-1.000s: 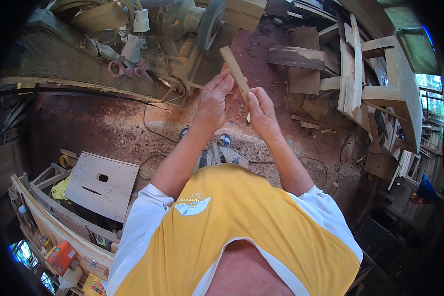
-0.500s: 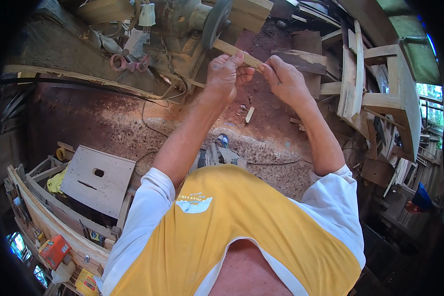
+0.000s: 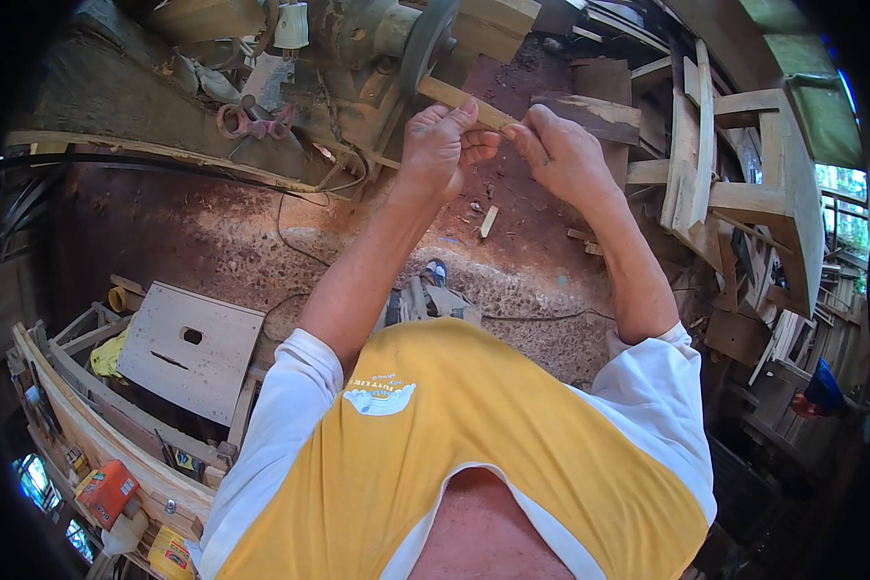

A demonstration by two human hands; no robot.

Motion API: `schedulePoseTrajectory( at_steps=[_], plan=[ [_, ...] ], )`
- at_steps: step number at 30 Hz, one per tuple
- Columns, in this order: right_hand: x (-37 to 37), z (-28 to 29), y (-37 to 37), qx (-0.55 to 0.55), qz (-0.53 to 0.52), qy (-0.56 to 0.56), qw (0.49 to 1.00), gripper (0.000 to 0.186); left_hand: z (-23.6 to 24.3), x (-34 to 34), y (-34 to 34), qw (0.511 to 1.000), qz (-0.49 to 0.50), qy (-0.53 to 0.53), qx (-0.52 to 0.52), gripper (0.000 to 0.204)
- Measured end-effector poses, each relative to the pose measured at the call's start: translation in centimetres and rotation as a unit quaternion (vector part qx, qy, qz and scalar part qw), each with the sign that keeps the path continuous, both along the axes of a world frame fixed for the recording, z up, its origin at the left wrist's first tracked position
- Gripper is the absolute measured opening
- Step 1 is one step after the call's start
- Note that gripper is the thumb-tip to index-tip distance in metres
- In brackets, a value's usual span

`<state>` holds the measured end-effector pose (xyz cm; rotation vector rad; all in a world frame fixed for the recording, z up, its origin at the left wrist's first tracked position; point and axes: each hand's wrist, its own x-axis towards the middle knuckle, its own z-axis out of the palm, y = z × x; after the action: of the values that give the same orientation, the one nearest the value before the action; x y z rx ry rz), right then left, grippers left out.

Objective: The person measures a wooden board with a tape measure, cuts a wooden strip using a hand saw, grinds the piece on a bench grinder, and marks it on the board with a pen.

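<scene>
A flat strip of pale wood (image 3: pixel 443 91) is held out in front of me between both hands. Its far end reaches the rim of a dark grinding wheel (image 3: pixel 425 46) on a bench machine; whether it touches cannot be made out. My left hand (image 3: pixel 438 145) pinches the strip from the near side with thumb and curled fingers, close to the wheel. Gripping the near end, my right hand (image 3: pixel 563 153) has its thumb and bent fingers closed on the wood. The hands are a small gap apart.
The machine's bench (image 3: pixel 145 106) carries pink-handled scissors (image 3: pixel 251 124) and a white electrical plug (image 3: pixel 291 27). A small wood offcut (image 3: pixel 489 221) lies on the floor, with a dark cable (image 3: pixel 541 318) nearby. Wooden frames (image 3: pixel 744 198) stand at right; a slotted wooden panel (image 3: pixel 191 353) rests at left.
Both hands keep their hold on the wood strip at the wheel. The right hand has shifted very slightly; little else differs.
</scene>
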<state>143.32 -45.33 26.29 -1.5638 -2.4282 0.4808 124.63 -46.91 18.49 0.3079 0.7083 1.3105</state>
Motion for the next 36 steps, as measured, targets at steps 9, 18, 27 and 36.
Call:
schedulePoseTrajectory(
  at_steps=[9,18,27,36],
  plan=[
    [-0.1,0.4,0.3,-0.003,0.014,-0.009,1.000,0.041,0.6,-0.1,0.0,1.000,0.004,0.003,-0.005,0.018],
    [0.0,0.6,0.7,-0.017,0.024,-0.039,0.999,0.043,0.3,-0.2,-0.2,1.000,0.007,-0.006,-0.011,0.017],
    [0.3,0.5,1.2,0.002,0.036,-0.022,0.999,0.043,0.6,-0.1,-0.2,1.000,0.013,0.001,-0.009,0.018],
    [0.4,-6.2,-2.3,-0.193,-0.035,0.296,0.935,0.031,0.3,0.5,-1.6,0.997,-0.012,0.060,0.044,0.018]
  ],
)
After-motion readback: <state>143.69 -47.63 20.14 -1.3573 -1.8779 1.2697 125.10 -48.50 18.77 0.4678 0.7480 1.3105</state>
